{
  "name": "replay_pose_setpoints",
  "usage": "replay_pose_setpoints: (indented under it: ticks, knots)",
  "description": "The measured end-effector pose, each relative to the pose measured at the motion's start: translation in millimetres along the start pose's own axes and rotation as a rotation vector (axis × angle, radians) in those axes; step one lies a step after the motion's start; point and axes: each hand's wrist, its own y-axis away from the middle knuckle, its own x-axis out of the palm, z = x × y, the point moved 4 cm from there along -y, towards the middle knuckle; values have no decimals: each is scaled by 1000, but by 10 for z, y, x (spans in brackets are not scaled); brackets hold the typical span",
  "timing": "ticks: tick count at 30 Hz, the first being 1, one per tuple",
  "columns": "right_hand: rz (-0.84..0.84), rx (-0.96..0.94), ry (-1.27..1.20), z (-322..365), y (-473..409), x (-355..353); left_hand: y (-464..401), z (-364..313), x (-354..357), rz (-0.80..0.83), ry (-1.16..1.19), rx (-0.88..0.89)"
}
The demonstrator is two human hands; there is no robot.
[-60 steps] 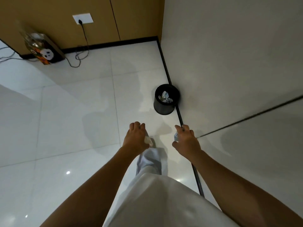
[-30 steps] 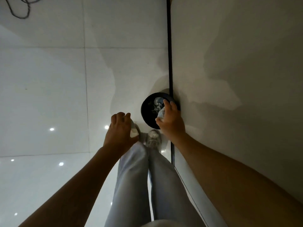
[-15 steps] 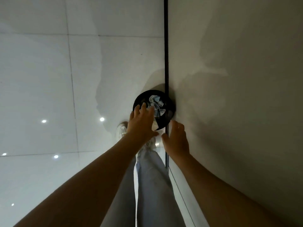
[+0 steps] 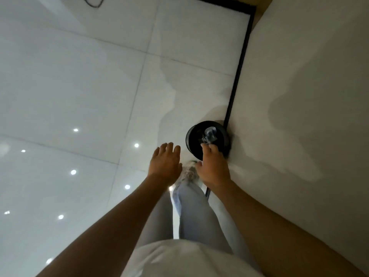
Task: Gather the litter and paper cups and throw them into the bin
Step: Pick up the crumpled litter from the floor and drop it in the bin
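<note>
Above the bin, both hands spread, fingers loose.

Our left hand has dropped its scrap and pulled back from the bin, fingers spread now; our right hand has reached over the rim.

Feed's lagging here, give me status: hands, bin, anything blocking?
Left hand open, empty, beside the bin. Right hand over its rim, grip unclear. Crumpled litter inside the bin. Nothing blocking.
</note>
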Motion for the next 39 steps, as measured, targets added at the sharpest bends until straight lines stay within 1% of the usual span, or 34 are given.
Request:
replay_pose_setpoints:
  ticks: [5,8,10,16,19,24,29,33,36,39]
  knots:
    - [25,-276,236,972,507,-79,886,574,-262,-106,89,-201]
    - [59,-422,351,1553,874,141,1484,973,-235,-157,155,-303]
    - [86,-454,399,1867,1103,354,1870,1246,-164,-190,206,-372]
    - [139,-608,606,2954,1996,1381,3385,2265,336,-259,367,-619]
    - [183,-738,726,3512,2544,2033,4268,2764,709,-292,418,-754]
    - [259,-974,894,4280,3470,3072,5622,3262,1409,-317,543,-985]
    - [312,-1198,1036,4773,4247,3875,6580,3516,1926,-377,718,-1217]
    - [358,-1327,1136,5133,4708,4391,7122,3681,2256,-421,830,-1375]
    - [401,-1408,1204,5444,4968,4733,7453,3891,2432,-450,906,-1470]
    - [405,-1486,1257,5871,5199,5102,7779,4247,2594,-465,953,-1550]
